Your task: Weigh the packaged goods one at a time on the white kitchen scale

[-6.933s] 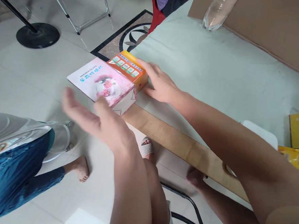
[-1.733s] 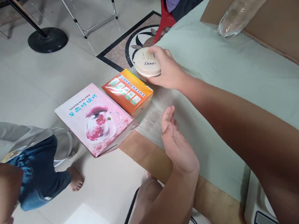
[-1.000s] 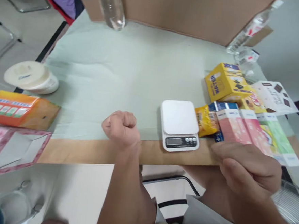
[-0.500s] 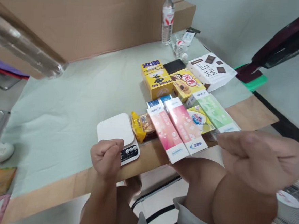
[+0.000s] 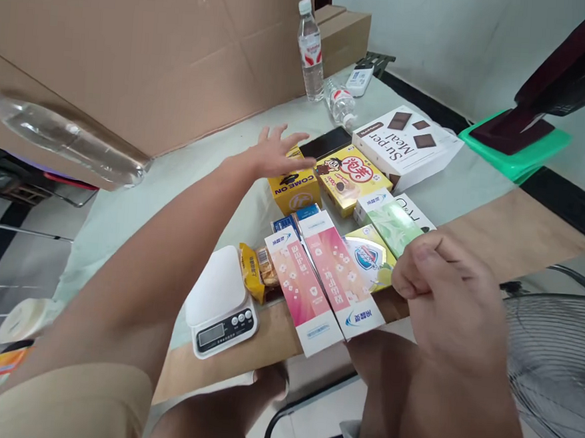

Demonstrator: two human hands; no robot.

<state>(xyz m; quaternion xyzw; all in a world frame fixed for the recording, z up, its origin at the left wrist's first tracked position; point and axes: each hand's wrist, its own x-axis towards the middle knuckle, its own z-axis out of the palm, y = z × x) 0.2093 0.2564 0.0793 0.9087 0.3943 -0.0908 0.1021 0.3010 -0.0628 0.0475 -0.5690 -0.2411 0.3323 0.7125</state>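
Note:
My left hand (image 5: 271, 154) reaches over the yellow "COME ON" box (image 5: 298, 196), fingers spread; whether they touch it I cannot tell. Held low at the right, my right hand (image 5: 448, 290) is a closed fist with nothing visible in it. It overlaps the near end of a green-and-white carton (image 5: 395, 219) in view. Beside that carton lies a yellow soap box (image 5: 370, 254). Two long pink-and-white cartons, one left (image 5: 300, 286) and one right (image 5: 342, 269), lie side by side. A yellow-wrapped snack pack (image 5: 253, 270) sits between them and a white kitchen scale (image 5: 217, 287).
Behind are another yellow snack box (image 5: 353, 176), a white "Super Meal" box (image 5: 405, 140) and a dark flat object (image 5: 328, 145). An upright water bottle (image 5: 311, 57) and a lying one (image 5: 339, 102) stand further back. A large bottle (image 5: 72, 140) is at left, a fan (image 5: 552, 370) at right.
My left hand has moved from a fist over the scale forward to the yellow box, its fingers opening. My right fist has shifted left. The view has turned a little.

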